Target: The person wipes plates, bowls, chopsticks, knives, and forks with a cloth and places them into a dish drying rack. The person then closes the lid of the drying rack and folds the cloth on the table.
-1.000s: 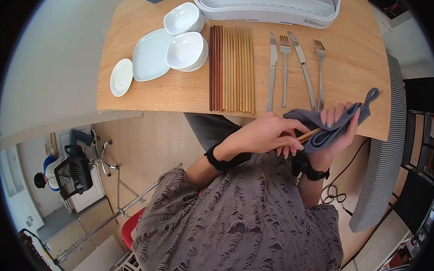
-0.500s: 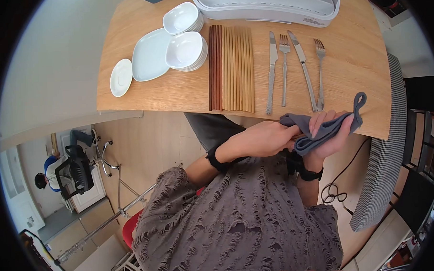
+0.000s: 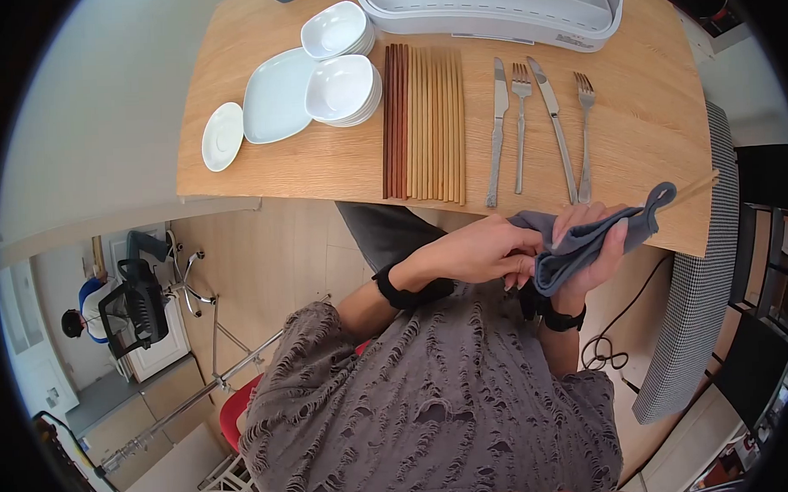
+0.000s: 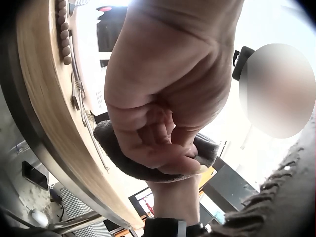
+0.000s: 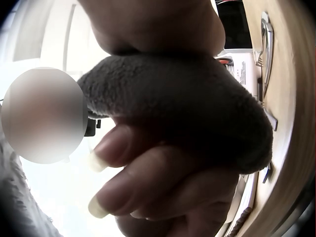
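Just below the near edge of the wooden table [image 3: 322, 175], my right hand [image 3: 596, 258] grips a folded grey cloth [image 3: 585, 239] wrapped round a light wooden chopstick [image 3: 701, 184]. Only the stick's tip shows, poking out to the right past the cloth. My left hand [image 3: 485, 247] is curled at the cloth's left end, where the stick's near end is hidden. The left wrist view shows that fist [image 4: 163, 103] pressed into the cloth [image 4: 123, 160]. In the right wrist view, my right fingers [image 5: 148, 187] fold round the cloth [image 5: 187, 108].
On the table lie a row of several chopsticks [image 3: 423, 123], two knives and two forks [image 3: 537, 128], two stacks of white bowls [image 3: 341, 87], a square plate [image 3: 272, 98] and a saucer [image 3: 222, 137]. A white dish rack [image 3: 490, 8] stands at the back. A checked chair [image 3: 692, 322] is on my right.
The chopstick has slid rightward through the cloth: it showed between my hands before, and now its tip sticks out on the right. My left hand has closed up against the cloth.
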